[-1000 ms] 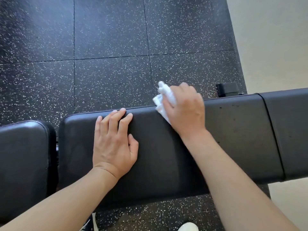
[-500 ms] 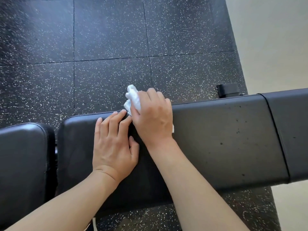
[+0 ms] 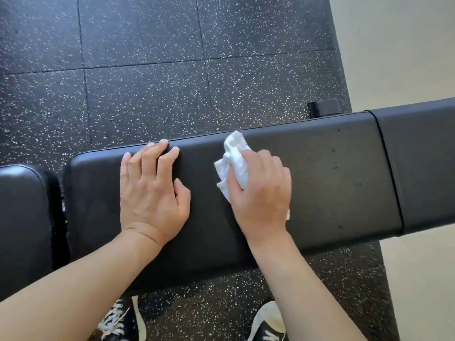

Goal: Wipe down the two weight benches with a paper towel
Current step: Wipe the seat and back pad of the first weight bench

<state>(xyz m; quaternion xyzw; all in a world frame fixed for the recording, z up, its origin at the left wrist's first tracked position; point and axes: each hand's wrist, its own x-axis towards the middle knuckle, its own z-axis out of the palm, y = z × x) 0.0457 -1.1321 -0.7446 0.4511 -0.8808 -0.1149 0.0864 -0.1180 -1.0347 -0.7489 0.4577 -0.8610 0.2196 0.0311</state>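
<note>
a crumpled white paper towel (image 3: 234, 163) is held bunched under the right hand (image 3: 261, 190) at the centre of the frame and pressed onto the long black bench pad (image 3: 332, 183); its fingers are curled over the wad, close together, so that the paper is kept gathered and pressure is spread through the palm. the left hand (image 3: 152, 193) is laid flat on the same pad, left of centre, fingers straight and slightly spread with the tips at the far edge, apparently to brace the body and steady the bench. dark specks are seen on the pad at the right of the frame, so that stretch is judged not yet wiped. a second pad (image 3: 22, 217) is seen at the left edge, separated by a gap. shoes (image 3: 268, 323) are visible at the bottom on the speckled rubber floor (image 3: 147, 94).
</note>
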